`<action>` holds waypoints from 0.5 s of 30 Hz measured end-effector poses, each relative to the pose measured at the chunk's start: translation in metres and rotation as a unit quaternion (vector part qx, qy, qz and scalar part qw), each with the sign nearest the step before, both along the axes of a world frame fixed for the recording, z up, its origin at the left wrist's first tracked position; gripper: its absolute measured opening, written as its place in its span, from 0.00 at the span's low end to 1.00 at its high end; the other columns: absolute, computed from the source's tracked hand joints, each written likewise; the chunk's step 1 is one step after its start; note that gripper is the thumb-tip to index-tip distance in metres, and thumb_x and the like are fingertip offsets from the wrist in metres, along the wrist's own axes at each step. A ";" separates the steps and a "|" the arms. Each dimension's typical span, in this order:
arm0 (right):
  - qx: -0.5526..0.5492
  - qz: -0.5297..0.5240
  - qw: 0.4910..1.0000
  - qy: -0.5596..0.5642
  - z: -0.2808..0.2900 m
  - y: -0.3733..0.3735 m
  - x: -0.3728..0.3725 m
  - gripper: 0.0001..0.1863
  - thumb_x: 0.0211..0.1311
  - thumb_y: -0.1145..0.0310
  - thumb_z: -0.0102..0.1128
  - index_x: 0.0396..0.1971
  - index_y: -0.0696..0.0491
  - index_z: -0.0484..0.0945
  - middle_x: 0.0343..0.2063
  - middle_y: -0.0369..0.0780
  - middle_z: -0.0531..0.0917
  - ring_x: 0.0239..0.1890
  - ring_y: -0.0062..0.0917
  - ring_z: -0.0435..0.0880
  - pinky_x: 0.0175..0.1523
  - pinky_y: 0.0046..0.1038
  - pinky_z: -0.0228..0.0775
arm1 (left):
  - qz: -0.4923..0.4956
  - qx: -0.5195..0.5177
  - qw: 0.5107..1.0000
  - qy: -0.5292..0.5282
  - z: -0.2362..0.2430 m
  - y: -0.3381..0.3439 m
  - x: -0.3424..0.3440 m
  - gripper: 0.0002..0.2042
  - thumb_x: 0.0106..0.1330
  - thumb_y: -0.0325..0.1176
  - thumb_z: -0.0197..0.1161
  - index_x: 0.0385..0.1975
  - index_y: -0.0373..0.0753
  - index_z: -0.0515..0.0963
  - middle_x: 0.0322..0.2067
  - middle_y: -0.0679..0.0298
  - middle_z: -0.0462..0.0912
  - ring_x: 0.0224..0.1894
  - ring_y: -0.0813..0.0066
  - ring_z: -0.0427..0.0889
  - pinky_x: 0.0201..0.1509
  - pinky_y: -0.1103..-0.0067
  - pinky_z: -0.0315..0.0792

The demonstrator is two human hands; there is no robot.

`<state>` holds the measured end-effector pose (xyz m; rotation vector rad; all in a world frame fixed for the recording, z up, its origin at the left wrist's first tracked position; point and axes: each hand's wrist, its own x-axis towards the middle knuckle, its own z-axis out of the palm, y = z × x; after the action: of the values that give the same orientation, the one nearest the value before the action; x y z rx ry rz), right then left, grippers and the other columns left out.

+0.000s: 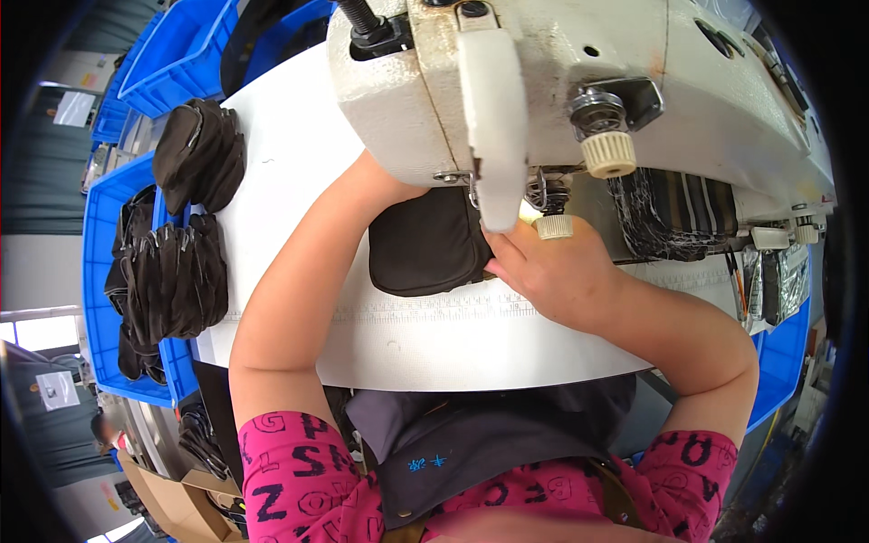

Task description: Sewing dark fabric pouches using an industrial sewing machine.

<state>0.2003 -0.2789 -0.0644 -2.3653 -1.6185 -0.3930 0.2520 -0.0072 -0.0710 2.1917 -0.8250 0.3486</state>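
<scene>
A black fabric pouch (424,242) with rounded corners lies flat on the white table, its far edge beneath the head of a sewing machine (398,118). My right hand (561,276) is closed at the pouch's right edge, thumb and fingertips pressed against the fabric near the needle area. Of my left hand (391,185) only the wrist and back part show, at the pouch's far left corner. Its fingers are hidden behind the machine head. The machine's white lever (493,127) covers the needle and presser foot, where a small light glows.
Black pouches (195,154) are stacked at the table's left edge, and several more (176,276) fill a blue bin (98,271). A striped black piece (679,213) with loose threads lies right of the needle area. A printed ruler (434,306) runs along the table (471,353).
</scene>
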 end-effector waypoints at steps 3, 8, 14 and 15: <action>-0.065 -0.039 0.997 -0.017 -0.002 -0.001 -0.005 0.26 0.62 0.53 0.72 0.54 0.54 0.84 0.51 0.35 0.84 0.40 0.21 0.85 0.30 0.28 0.71 | 0.012 -0.009 0.999 0.048 -0.006 -0.007 0.013 0.20 0.64 0.28 0.73 0.57 0.42 0.83 0.58 0.57 0.84 0.61 0.58 0.82 0.62 0.67 0.77; 0.048 -0.005 0.999 -0.017 -0.004 0.001 0.004 0.23 0.63 0.57 0.70 0.50 0.58 0.84 0.34 0.37 0.87 0.25 0.30 0.81 0.29 0.34 0.71 | 0.158 0.162 0.971 0.082 0.046 -0.024 -0.019 0.18 0.62 0.31 0.73 0.52 0.42 0.85 0.54 0.58 0.85 0.56 0.55 0.83 0.58 0.66 0.79; 0.042 -0.027 0.998 0.031 0.002 -0.004 0.006 0.15 0.59 0.55 0.72 0.32 0.51 0.79 0.28 0.35 0.80 0.31 0.29 0.81 0.33 0.33 0.72 | 0.170 0.211 0.962 0.024 0.058 -0.036 -0.095 0.16 0.59 0.33 0.73 0.47 0.41 0.86 0.49 0.61 0.87 0.48 0.55 0.84 0.52 0.67 0.81; 0.032 -0.027 0.999 0.023 0.004 -0.004 0.005 0.16 0.59 0.55 0.73 0.29 0.49 0.76 0.26 0.34 0.78 0.32 0.29 0.81 0.33 0.33 0.72 | 0.123 0.189 0.973 0.057 0.061 -0.042 -0.108 0.16 0.60 0.33 0.71 0.48 0.41 0.86 0.48 0.62 0.87 0.48 0.55 0.85 0.51 0.69 0.81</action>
<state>0.2055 -0.2832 -0.0605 -2.3569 -1.5032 -0.3907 0.1441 -0.0492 -0.0096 2.6530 -0.5907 0.1925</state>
